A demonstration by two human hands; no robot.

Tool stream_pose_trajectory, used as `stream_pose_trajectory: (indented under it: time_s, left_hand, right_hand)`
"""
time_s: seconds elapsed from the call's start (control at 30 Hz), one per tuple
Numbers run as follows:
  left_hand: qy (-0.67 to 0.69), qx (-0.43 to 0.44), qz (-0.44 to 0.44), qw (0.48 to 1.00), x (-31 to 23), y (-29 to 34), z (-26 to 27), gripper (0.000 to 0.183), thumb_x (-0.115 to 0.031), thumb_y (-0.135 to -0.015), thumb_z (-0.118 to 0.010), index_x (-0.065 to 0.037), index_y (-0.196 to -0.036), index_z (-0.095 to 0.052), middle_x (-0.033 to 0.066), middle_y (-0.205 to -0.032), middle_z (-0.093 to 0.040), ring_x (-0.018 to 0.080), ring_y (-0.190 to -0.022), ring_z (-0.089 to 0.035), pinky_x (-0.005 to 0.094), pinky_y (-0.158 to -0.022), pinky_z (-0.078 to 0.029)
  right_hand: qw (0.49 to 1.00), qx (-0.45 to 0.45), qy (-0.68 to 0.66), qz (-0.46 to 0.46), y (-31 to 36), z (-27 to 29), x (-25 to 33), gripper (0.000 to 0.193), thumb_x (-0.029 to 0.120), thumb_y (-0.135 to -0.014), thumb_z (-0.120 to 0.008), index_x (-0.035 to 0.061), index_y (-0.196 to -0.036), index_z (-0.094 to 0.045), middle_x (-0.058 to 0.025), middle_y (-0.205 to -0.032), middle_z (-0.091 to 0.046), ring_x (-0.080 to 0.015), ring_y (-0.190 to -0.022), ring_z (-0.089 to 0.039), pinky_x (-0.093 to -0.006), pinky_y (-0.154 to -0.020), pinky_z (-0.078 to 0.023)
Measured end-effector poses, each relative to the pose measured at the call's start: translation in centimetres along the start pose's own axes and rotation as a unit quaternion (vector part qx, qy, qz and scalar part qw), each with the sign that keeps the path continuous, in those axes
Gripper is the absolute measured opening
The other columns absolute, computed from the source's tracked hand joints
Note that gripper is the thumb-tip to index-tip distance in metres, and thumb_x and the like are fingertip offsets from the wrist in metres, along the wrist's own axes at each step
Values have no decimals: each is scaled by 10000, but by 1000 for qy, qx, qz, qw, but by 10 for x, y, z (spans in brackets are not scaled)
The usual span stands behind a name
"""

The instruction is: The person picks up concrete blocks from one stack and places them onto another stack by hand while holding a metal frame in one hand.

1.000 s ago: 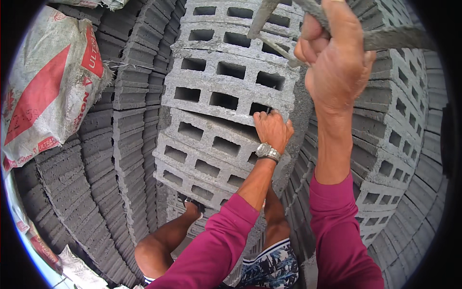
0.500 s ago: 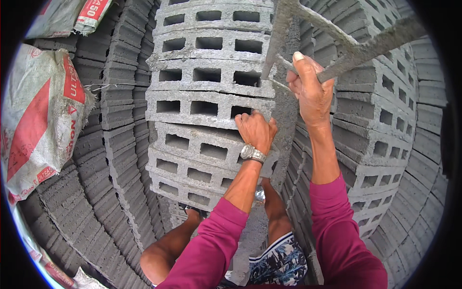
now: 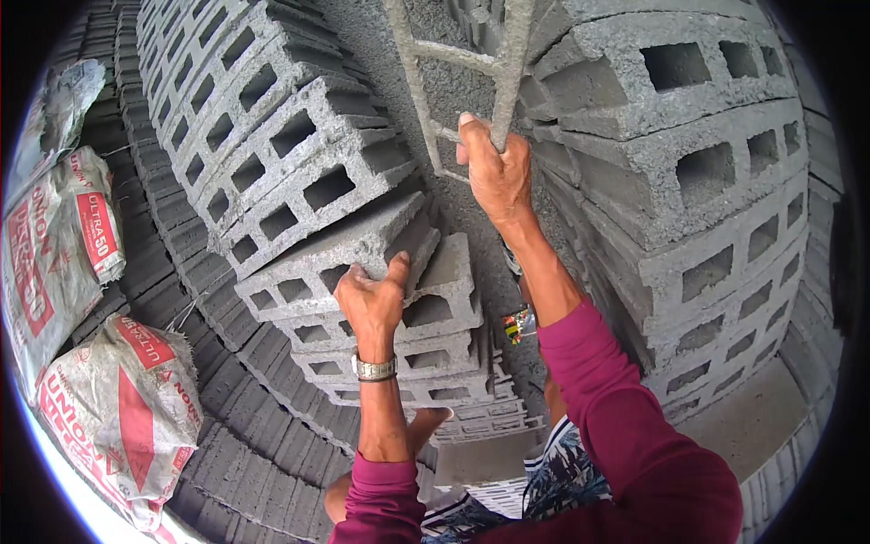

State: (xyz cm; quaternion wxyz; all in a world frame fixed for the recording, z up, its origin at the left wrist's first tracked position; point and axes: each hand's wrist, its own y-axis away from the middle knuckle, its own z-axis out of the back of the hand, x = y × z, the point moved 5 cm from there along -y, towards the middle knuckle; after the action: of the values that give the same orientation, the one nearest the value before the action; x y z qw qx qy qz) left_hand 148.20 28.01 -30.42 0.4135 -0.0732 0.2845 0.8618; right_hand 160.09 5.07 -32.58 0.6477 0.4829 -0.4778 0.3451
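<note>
Evidently little is settled: near nine o'clock the left hand (image 3: pixel 370 304) clamps a concrete hollow block (image 3: pixel 353 245), askew on its stack (image 3: pixel 453 258) and not lifted clear; well apart, at one o'clock, the right hand (image 3: pixel 496 172) grips a cement-crusted ladder (image 3: pixel 514 59)

- Hollow concrete block (image 3: pixel 319 261), grey and rough, rectangular holes showing; it lies slanted atop stacked blocks (image 3: pixel 460 346);
- Grey ladder-like frame (image 3: pixel 458 56), rough-surfaced; two long bars joined by crosspieces, raised off the blocks
</note>
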Motion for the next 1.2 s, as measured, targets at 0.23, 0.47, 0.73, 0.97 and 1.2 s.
stream_pose_trajectory:
  time_s: [0.23,0.47,0.73,0.97,1.2]
  left_hand:
    - [49,22,-12,998,-18,7,-8,481,-310,-783,-829,-78,-627,-437,-47,-600,-401,82,-552,-302,312,-461,-242]
    - [4,-11,-13,1000,17,2,4,476,-304,-783,-835,-75,-641,-442,-56,-605,-394,75,-559,-303,305,-464,-225]
    - [28,10,-7,1000,4,5,-10,654,-415,-724,-835,66,-584,-415,143,-619,-457,274,-579,-414,465,-570,-355]
    - [-22,11,6,1000,5,0,-13,653,-438,-727,-828,73,-581,-448,197,-615,-472,358,-659,-471,486,-679,-395]
    - [-138,-39,-131,981,-18,-16,-26,624,-511,-812,-726,97,-721,-620,284,-703,-625,463,-800,-606,518,-827,-436]
  right_hand:
    - [997,1,44,-56,4,-25,-132,473,310,-940,-572,-35,-618,-536,-144,-519,-524,-256,-486,-547,-424,-539,-410]
    - [998,29,-21,-56,-1,-29,-47,460,304,-945,-562,-39,-639,-548,-165,-533,-533,-256,-467,-530,-409,-528,-413]
    - [997,-10,22,-76,-11,-49,-143,461,301,-926,-569,-47,-627,-533,-178,-548,-531,-256,-466,-514,-430,-536,-405]
    - [994,-10,63,90,-28,-24,-38,428,276,-949,-594,-18,-643,-534,-169,-527,-490,-268,-451,-503,-426,-494,-393]
    - [947,103,243,184,4,-87,53,293,260,-873,-659,-13,-782,-603,-234,-679,-635,-409,-622,-652,-503,-587,-488]
